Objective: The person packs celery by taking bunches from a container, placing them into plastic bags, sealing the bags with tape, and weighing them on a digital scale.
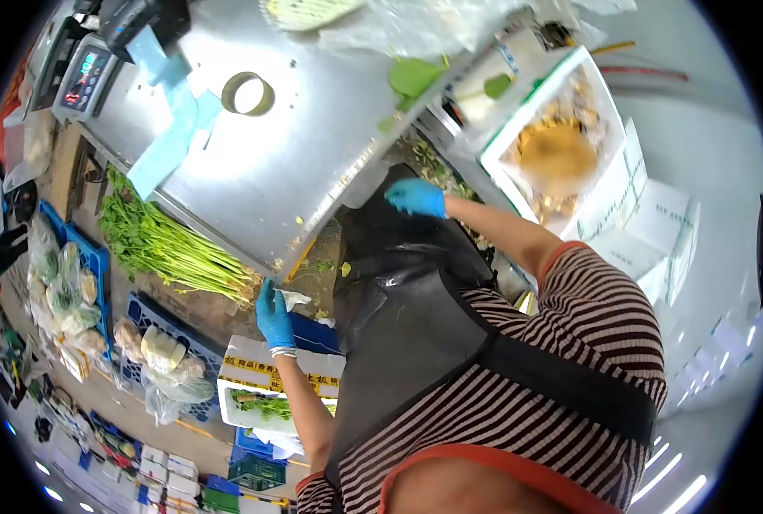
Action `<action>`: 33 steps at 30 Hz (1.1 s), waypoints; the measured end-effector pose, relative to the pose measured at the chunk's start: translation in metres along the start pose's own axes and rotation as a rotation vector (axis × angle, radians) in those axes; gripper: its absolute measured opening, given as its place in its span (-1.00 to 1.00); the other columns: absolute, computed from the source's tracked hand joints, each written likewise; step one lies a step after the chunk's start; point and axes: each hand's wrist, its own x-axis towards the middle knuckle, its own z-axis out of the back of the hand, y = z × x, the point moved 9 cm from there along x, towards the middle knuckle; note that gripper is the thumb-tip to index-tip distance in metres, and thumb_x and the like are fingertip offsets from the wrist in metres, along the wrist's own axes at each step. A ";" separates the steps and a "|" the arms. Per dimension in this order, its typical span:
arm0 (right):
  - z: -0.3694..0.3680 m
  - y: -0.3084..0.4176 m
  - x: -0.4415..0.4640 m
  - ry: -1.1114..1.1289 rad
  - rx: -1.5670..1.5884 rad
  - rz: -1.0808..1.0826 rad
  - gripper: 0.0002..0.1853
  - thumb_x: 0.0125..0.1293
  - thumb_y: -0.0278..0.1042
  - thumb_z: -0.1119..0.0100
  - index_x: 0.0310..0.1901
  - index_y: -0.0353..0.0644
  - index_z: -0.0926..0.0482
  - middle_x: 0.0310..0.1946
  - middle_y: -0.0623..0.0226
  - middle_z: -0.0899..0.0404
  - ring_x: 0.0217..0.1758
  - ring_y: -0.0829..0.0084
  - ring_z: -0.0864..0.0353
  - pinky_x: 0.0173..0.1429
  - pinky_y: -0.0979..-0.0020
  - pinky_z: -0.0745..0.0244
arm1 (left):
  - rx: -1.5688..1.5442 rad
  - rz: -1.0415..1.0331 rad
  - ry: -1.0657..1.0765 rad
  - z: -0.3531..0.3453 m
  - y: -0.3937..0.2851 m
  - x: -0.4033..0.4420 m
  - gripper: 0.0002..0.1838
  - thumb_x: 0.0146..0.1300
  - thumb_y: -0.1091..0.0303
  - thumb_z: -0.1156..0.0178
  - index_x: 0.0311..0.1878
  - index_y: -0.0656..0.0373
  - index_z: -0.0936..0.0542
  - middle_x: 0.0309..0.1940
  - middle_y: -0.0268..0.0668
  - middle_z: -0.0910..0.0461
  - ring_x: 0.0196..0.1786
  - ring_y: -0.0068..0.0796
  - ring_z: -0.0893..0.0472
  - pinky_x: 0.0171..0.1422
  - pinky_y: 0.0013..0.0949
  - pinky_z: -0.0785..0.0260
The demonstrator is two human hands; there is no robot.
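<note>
My left hand (274, 319), in a blue glove, is beside the table's near corner with its fingers stretched out. A crumpled white scrap (295, 299) shows right beside it; whether the hand touches it I cannot tell. Just beyond lie the root ends of a big bunch of leafy green stalks (180, 250). My right hand (415, 198), also gloved in blue, hovers in front of the dark apron (398, 248), its fingers loosely bent and no object visible in them. It is close to the metal table's edge (334, 206).
On the metal table (313, 111) are a roll of tape (248, 93), a light-blue strip (171, 111) and a green leaf (415, 77). A scale (86, 77) stands at the far left. To the right is a white foam box (600, 94); a labelled box (248, 360) sits below my left hand.
</note>
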 end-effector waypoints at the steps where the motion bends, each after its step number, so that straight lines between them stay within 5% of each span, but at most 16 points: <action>1: 0.007 -0.020 0.008 -0.108 0.030 0.063 -0.65 0.33 -0.19 -0.13 0.05 -0.19 -0.62 -0.36 0.24 -0.67 -0.47 0.47 -0.62 -0.28 0.39 -0.58 | -0.021 -0.028 0.004 -0.001 0.006 -0.009 -0.58 0.39 0.47 -0.12 0.31 0.21 -0.48 0.21 -0.17 -0.56 0.18 -0.37 -0.56 0.29 -0.33 -0.37; 3: 0.026 -0.043 0.016 -0.311 -0.344 0.078 -0.60 0.31 -0.23 -0.12 0.15 -0.15 -0.59 -0.19 0.09 -0.70 -0.45 0.35 -0.68 -0.19 0.29 -0.60 | -0.028 -0.006 0.002 0.000 0.045 -0.031 -0.59 0.41 0.47 -0.10 0.31 0.24 -0.47 0.24 -0.16 -0.54 0.21 -0.37 -0.53 0.31 -0.33 -0.36; 7: 0.040 -0.081 0.052 -0.575 -0.478 0.092 -0.46 0.30 0.02 -0.12 0.24 -0.08 -0.51 0.14 0.05 -0.57 0.14 0.02 -0.58 0.22 0.13 -0.45 | -0.006 0.043 0.054 0.001 0.113 -0.108 -0.59 0.41 0.47 -0.10 0.30 0.29 -0.47 0.23 -0.14 -0.54 0.21 -0.36 -0.54 0.30 -0.33 -0.37; 8: 0.040 -0.066 0.052 -0.530 -0.388 0.063 -0.44 0.35 -0.03 -0.02 0.29 -0.17 -0.42 0.17 -0.04 -0.52 0.21 -0.05 -0.51 0.27 0.09 -0.41 | 0.019 0.066 0.072 0.000 0.132 -0.132 -0.60 0.40 0.47 -0.11 0.29 0.29 -0.48 0.21 -0.14 -0.55 0.20 -0.37 -0.55 0.30 -0.34 -0.37; 11: 0.040 -0.015 0.089 -0.511 -0.419 0.244 0.00 0.18 0.04 -0.31 0.52 -0.19 0.02 0.43 -0.15 -0.17 0.43 -0.05 -0.28 0.41 0.15 -0.30 | 0.033 0.130 0.124 -0.008 0.206 -0.195 -0.61 0.37 0.49 -0.14 0.26 0.28 -0.51 0.17 -0.17 -0.58 0.13 -0.44 -0.57 0.26 -0.39 -0.37; 13: 0.021 -0.013 0.138 -0.371 -0.335 0.211 0.31 -0.13 0.24 -0.51 0.51 -0.28 0.07 0.52 -0.09 0.04 0.53 0.06 -0.14 0.50 0.23 -0.20 | 0.129 0.201 0.133 -0.012 0.213 -0.233 -0.61 0.35 0.48 -0.17 0.24 0.25 -0.54 0.15 -0.22 -0.60 0.03 -0.49 -0.58 0.19 -0.42 -0.39; 14: 0.004 0.002 0.142 -0.296 -0.310 0.226 0.33 -0.19 0.30 -0.52 0.50 -0.29 0.01 0.50 -0.13 -0.03 0.51 0.05 -0.18 0.50 0.25 -0.20 | 0.200 0.198 0.134 -0.015 0.218 -0.245 -0.62 0.33 0.47 -0.20 0.22 0.22 -0.56 0.13 -0.25 -0.61 -0.04 -0.50 -0.57 0.14 -0.43 -0.40; 15: -0.016 0.014 0.143 -0.152 -0.336 0.233 0.26 -0.11 0.31 -0.46 0.49 -0.31 -0.04 0.42 -0.17 -0.21 0.46 0.03 -0.26 0.48 0.23 -0.23 | 0.172 0.358 0.152 -0.019 0.235 -0.258 -0.62 0.32 0.47 -0.21 0.21 0.21 -0.57 0.12 -0.25 -0.62 -0.06 -0.49 -0.57 0.12 -0.42 -0.40; 16: -0.032 0.010 0.162 -0.138 -0.497 0.213 -0.02 0.01 0.36 -0.31 0.28 -0.35 -0.42 0.25 -0.12 -0.45 0.31 0.02 -0.45 0.34 0.23 -0.36 | 0.185 0.268 0.137 -0.026 0.240 -0.258 -0.63 0.33 0.46 -0.21 0.21 0.22 -0.57 0.12 -0.25 -0.61 -0.03 -0.49 -0.57 0.14 -0.42 -0.40; 17: -0.049 0.004 0.166 -0.067 -0.498 0.115 -0.08 0.07 0.37 -0.24 0.21 -0.37 -0.48 0.20 -0.11 -0.49 0.25 0.00 -0.49 0.31 0.23 -0.37 | 0.200 0.183 0.129 -0.033 0.232 -0.259 -0.63 0.34 0.46 -0.20 0.21 0.23 -0.56 0.13 -0.24 -0.61 0.00 -0.49 -0.57 0.15 -0.42 -0.40; 22: -0.076 -0.013 0.131 -0.239 -0.409 0.197 -0.37 0.29 0.21 -0.07 0.08 -0.26 -0.62 0.09 -0.02 -0.59 0.15 0.01 -0.56 0.31 0.21 -0.40 | -0.067 0.231 0.231 -0.103 0.187 -0.195 -0.63 0.40 0.37 -0.14 0.22 0.29 -0.54 0.15 -0.16 -0.60 0.19 -0.36 -0.55 0.31 -0.36 -0.33; 26: -0.013 0.000 0.114 -0.538 -0.413 0.434 -0.55 0.29 0.00 -0.10 0.01 -0.16 -0.67 0.03 0.00 -0.62 0.09 0.07 -0.60 0.19 0.17 -0.47 | 0.234 -0.110 0.213 -0.158 0.074 -0.061 -0.65 0.39 0.32 -0.10 0.15 0.26 -0.59 0.15 -0.07 -0.59 0.18 -0.20 -0.59 0.28 -0.27 -0.35; 28: 0.027 0.021 0.097 -0.708 -0.578 0.471 -0.67 0.25 -0.15 -0.11 -0.09 -0.15 -0.68 -0.08 0.01 -0.65 -0.01 0.04 -0.62 0.06 0.14 -0.52 | 0.279 -0.148 0.142 -0.181 0.072 0.024 -0.63 0.40 0.24 -0.06 0.13 0.26 -0.60 0.05 -0.01 -0.64 0.12 -0.11 -0.62 0.19 -0.17 -0.40; 29: 0.053 0.032 0.083 -0.832 -0.621 0.408 -0.73 0.23 -0.21 -0.12 -0.15 -0.15 -0.69 -0.14 0.01 -0.65 -0.06 0.02 -0.62 -0.01 0.12 -0.53 | 0.465 0.051 0.175 -0.193 0.103 0.072 -0.61 0.39 0.18 -0.06 0.09 0.26 -0.61 0.06 0.01 -0.63 0.10 -0.07 -0.62 0.16 -0.13 -0.42; 31: 0.090 0.030 0.060 -1.042 -0.508 0.604 -0.79 0.23 -0.29 -0.12 -0.18 -0.17 -0.65 -0.22 0.01 -0.64 -0.13 -0.03 -0.61 -0.09 0.10 -0.54 | 0.963 0.003 0.207 -0.226 0.147 0.161 -0.58 0.38 0.11 -0.06 0.07 0.24 -0.62 0.09 0.01 -0.61 0.09 -0.05 -0.61 0.14 -0.10 -0.44; 33: 0.109 0.024 0.042 -1.020 -0.358 0.552 -0.74 0.23 -0.31 -0.13 -0.08 -0.19 -0.61 -0.22 0.01 -0.63 -0.15 -0.05 -0.61 -0.10 0.09 -0.54 | 0.445 -0.222 -0.102 -0.233 0.067 0.158 -0.56 0.34 0.06 -0.06 0.02 0.25 -0.63 0.02 -0.03 -0.65 0.08 0.00 -0.62 0.13 -0.10 -0.44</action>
